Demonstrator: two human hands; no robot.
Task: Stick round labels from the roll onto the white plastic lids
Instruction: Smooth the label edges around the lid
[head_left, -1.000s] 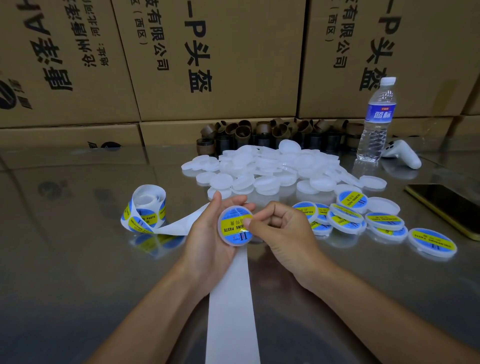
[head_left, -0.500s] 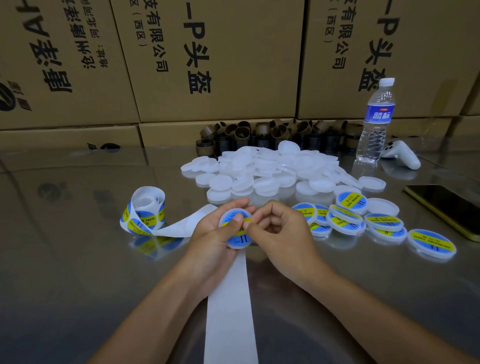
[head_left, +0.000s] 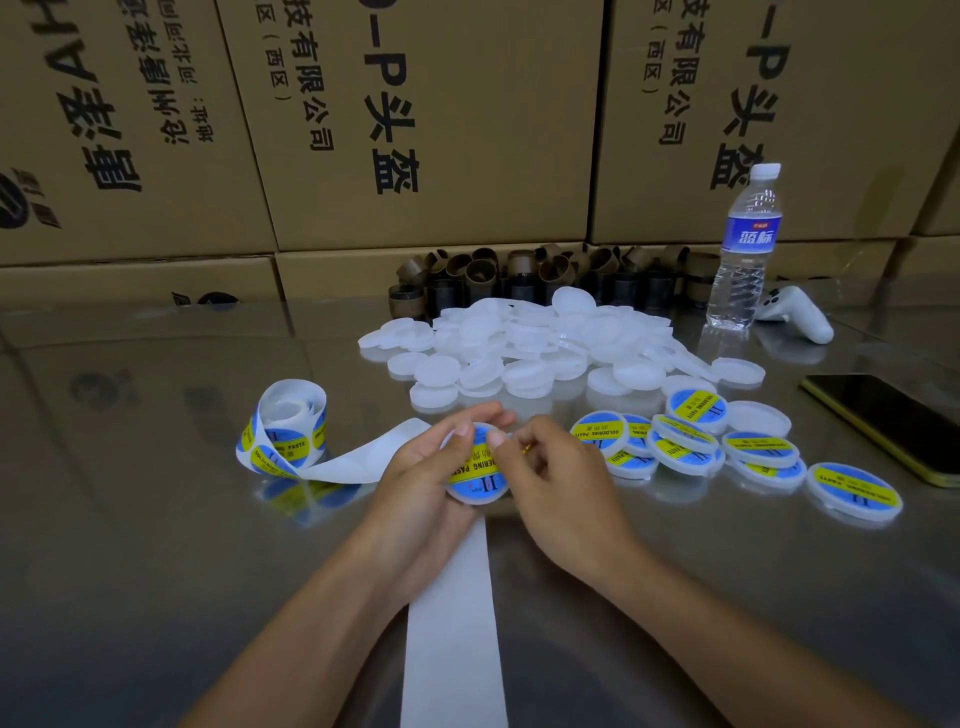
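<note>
Hands: left hand (head_left: 421, 480) cups the held lid (head_left: 475, 480) from below to steady it; right hand (head_left: 563, 486) pinches its far rim, thumb pressing the label flat, likely to smooth it.
Table (head_left: 156, 519): glossy, mirror-like top.
Bare lids (head_left: 535, 348): heap of translucent white shallow discs, behind the hands within reach.
Backing strip (head_left: 452, 623): smooth white liner, stripped, trailing toward the person.
Done lids (head_left: 691, 449): overlapping on the right, apart from the heap.
Roll (head_left: 288, 431): loose coil on the left, blue-and-yellow labels outward.
</note>
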